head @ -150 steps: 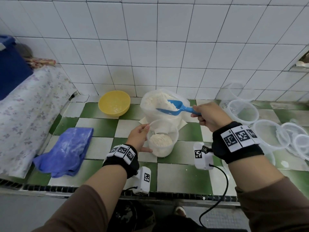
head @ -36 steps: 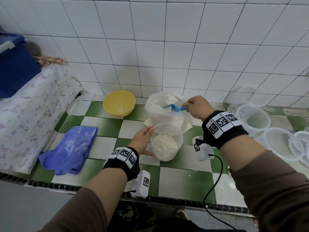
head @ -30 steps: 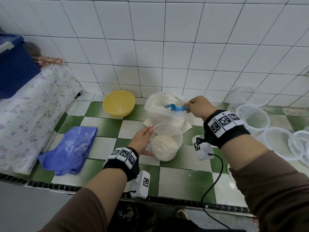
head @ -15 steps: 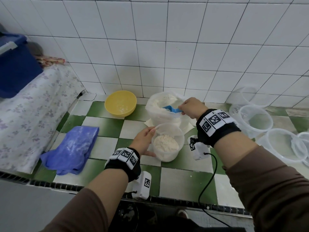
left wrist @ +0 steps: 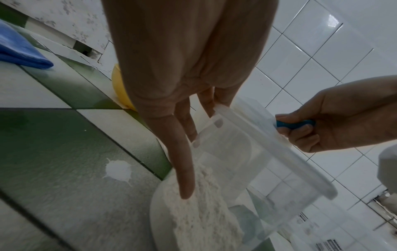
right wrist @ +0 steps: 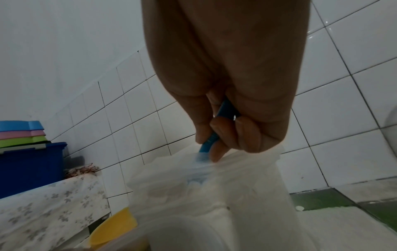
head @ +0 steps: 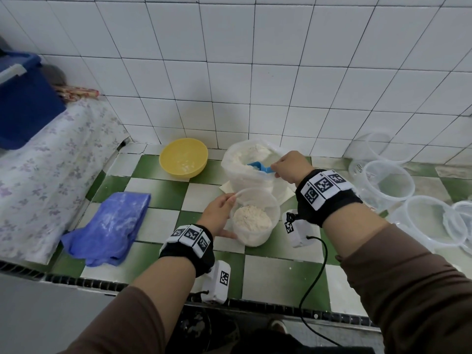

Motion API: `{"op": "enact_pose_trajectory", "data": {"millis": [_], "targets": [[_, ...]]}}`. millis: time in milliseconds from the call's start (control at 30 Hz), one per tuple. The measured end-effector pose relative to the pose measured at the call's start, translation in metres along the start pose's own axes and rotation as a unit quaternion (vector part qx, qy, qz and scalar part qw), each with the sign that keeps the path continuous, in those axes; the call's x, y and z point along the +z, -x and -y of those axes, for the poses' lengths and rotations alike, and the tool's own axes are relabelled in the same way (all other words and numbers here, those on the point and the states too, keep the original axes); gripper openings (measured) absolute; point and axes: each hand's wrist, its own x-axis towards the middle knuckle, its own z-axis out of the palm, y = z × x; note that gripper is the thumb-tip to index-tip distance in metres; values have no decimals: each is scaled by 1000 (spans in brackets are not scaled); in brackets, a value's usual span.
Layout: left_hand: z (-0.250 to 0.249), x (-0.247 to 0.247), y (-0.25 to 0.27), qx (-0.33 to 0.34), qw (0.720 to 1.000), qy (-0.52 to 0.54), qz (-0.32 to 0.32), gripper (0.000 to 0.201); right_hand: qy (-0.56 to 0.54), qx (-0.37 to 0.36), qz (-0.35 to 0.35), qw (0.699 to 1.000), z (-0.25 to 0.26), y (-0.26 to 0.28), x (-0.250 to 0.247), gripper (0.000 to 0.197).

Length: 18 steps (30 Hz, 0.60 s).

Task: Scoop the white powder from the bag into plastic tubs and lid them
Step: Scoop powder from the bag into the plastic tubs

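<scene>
Your L grip clamps the part-filled tub on the worktop & your R grip is clamped on the blue scoop, dipped in the powder bag just behind it

Yellow bowl near blue cloth on checkered tiles
</scene>
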Motion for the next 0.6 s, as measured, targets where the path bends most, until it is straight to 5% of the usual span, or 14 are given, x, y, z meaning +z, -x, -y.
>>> {"op": "enact_pose_trajectory", "data": {"millis": [600], "targets": [[2,5,5,2,1000,16,-27,38,-211,27,-37,976,-19,27,-17,26]]}}
